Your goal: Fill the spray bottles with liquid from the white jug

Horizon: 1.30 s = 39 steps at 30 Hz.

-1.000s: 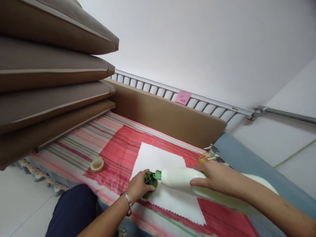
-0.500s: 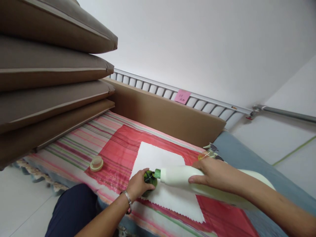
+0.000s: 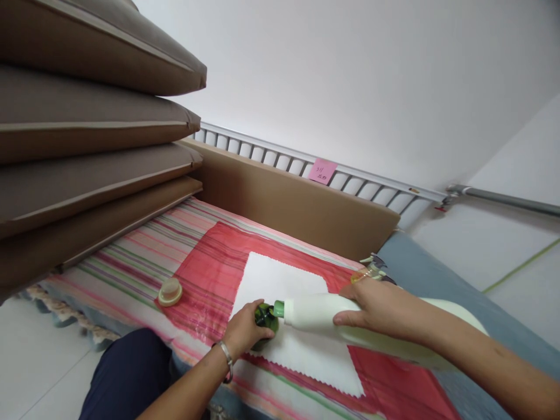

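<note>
My left hand [image 3: 245, 331] is closed around a small dark green bottle [image 3: 267, 319], which stands over the white cloth [image 3: 280, 278] with zigzag edges. My right hand [image 3: 371, 306] grips a large pale green bottle [image 3: 312, 309], tipped almost level, its green spout [image 3: 279, 308] at the mouth of the small bottle. Whether liquid is flowing cannot be made out. To the left lies a pale round cap [image 3: 170, 291]. Just behind my right hand is a clear, yellowish object [image 3: 362, 273], partly hidden.
Under the white cloth lies a red translucent sheet [image 3: 205, 256] on a striped cloth [image 3: 126, 251]. A stack of brown cushions [image 3: 100, 128] rises at left. Along the back stand a brown board [image 3: 289, 201] and a white radiator [image 3: 258, 153] with a pink note [image 3: 322, 171].
Both hands and both bottles keep nearly the same positions. Only a very slight shift of the view shows.
</note>
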Available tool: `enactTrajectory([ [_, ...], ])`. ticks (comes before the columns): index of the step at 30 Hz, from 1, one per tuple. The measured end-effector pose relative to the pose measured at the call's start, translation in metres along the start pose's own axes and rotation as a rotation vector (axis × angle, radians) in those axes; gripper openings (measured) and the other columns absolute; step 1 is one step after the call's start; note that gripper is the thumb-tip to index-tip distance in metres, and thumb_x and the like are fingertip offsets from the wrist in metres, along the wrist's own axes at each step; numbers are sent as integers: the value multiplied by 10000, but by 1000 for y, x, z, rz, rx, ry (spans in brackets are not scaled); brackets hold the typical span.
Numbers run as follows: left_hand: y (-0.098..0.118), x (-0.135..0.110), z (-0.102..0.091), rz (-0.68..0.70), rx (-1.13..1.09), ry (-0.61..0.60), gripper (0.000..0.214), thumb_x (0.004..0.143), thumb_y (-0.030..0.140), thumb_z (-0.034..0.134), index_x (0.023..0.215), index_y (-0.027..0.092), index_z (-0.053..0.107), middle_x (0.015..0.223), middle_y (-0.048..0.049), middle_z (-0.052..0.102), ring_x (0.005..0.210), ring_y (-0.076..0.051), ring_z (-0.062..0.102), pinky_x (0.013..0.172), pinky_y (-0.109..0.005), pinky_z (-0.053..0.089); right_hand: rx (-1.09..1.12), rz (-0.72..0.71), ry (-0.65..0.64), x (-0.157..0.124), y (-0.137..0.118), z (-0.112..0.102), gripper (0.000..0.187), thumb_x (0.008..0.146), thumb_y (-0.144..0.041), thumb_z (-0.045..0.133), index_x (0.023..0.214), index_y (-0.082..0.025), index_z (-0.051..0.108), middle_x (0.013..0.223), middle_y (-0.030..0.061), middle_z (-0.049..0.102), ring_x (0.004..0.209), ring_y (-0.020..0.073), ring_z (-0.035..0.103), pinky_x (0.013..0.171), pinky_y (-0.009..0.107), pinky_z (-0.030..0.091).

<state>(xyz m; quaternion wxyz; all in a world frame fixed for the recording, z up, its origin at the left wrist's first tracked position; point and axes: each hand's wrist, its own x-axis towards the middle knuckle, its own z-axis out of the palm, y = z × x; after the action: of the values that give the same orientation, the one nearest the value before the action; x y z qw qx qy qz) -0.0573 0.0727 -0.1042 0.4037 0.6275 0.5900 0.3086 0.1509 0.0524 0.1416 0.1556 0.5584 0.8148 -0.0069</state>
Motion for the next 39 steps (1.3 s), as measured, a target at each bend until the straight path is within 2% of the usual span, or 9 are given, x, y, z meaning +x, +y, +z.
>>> enactTrajectory([
  [29,-6,2,2,31,-40,-5,837,544,361,784,1308,217,472,1273,-81,582,1138,-260,545,925,-285,408,-17,-11,-14,4,-6,-6,300,744,-502,577,726,-209,639,777,73,684,700,257,629,565,308,376],
  [39,-8,2,3,56,-82,15,819,541,341,785,1294,209,491,1249,-99,596,1120,-280,555,921,-322,407,-17,13,-5,6,-5,-4,291,730,-507,594,709,-220,637,763,65,686,687,256,627,560,305,365],
])
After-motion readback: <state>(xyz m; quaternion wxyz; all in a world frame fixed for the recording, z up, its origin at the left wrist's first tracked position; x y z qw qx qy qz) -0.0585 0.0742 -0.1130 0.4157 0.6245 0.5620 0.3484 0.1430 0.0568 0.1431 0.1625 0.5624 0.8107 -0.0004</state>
